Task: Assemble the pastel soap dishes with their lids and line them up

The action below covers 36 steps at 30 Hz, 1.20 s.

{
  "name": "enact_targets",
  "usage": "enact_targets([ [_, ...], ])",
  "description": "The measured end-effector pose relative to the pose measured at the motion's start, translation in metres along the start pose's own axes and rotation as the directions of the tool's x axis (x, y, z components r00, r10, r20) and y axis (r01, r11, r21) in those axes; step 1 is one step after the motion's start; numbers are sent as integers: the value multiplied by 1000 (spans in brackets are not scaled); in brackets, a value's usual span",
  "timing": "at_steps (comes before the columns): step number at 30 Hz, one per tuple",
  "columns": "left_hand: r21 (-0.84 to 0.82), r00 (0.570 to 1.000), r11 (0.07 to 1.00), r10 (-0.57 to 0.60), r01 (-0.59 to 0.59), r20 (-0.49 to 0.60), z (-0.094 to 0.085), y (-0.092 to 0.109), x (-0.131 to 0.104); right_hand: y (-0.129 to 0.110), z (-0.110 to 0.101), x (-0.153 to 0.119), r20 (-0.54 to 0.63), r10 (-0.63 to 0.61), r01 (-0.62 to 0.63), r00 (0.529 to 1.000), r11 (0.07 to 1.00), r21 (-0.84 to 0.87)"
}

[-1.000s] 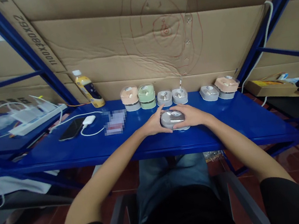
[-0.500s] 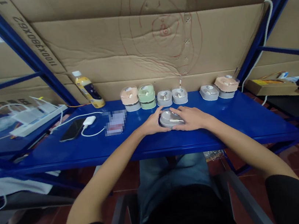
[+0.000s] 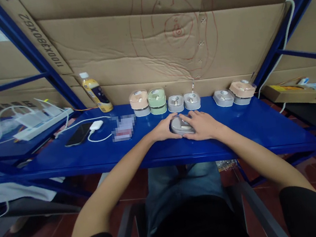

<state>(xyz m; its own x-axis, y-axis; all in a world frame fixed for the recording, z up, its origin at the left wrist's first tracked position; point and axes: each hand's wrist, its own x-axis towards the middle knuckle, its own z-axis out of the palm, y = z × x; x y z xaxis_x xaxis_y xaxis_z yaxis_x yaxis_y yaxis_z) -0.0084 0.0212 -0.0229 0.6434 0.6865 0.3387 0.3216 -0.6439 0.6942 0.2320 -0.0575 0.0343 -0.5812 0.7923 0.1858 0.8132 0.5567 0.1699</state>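
Observation:
A small grey lidded container point(image 3: 179, 125) with a see-through top and a pale piece on it rests on the blue table between both hands. My left hand point(image 3: 165, 128) is curved around its left side, thumb at the near edge. From the right, my right hand point(image 3: 203, 124) grips it with fingers over the top and thumb at the front. Just behind stand two similar grey containers point(image 3: 176, 103), with a green container point(image 3: 157, 101) and a peach container point(image 3: 139, 103) to their left, each having a grey lower part.
At the back right sit another grey container point(image 3: 223, 98) and a peach one point(image 3: 242, 91). To the left are a yellow bottle point(image 3: 97, 93), a phone point(image 3: 78, 134), a white charger point(image 3: 96, 125) with cable and a power strip point(image 3: 44, 124). Blue posts and cardboard point(image 3: 100, 44) close the back.
The view has shifted slightly. My right hand has moved a little over the grey container's top, covering more of the pale piece. Both hands keep their hold, and the other containers stay put.

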Motion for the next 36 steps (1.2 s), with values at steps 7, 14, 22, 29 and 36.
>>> enact_targets([
  [7,15,999,1000,17,-17,-36,-1,-5,0,20,-1,-22,-39,-59,66,997,979,192],
  [14,187,985,979,-44,76,-168,-1,-4,1,45,-7,-71,-41,96,-101,994,988,-117],
  [22,209,986,974,-55,87,-157,-2,4,1,116,17,-30,-23,294,-290,956,923,-254],
  [29,221,988,971,-56,86,-141,-3,2,1,152,33,19,-47,437,-436,898,876,-206],
  [36,221,989,972,-48,78,-140,-3,2,0,119,44,39,-149,216,-221,965,975,-16],
])
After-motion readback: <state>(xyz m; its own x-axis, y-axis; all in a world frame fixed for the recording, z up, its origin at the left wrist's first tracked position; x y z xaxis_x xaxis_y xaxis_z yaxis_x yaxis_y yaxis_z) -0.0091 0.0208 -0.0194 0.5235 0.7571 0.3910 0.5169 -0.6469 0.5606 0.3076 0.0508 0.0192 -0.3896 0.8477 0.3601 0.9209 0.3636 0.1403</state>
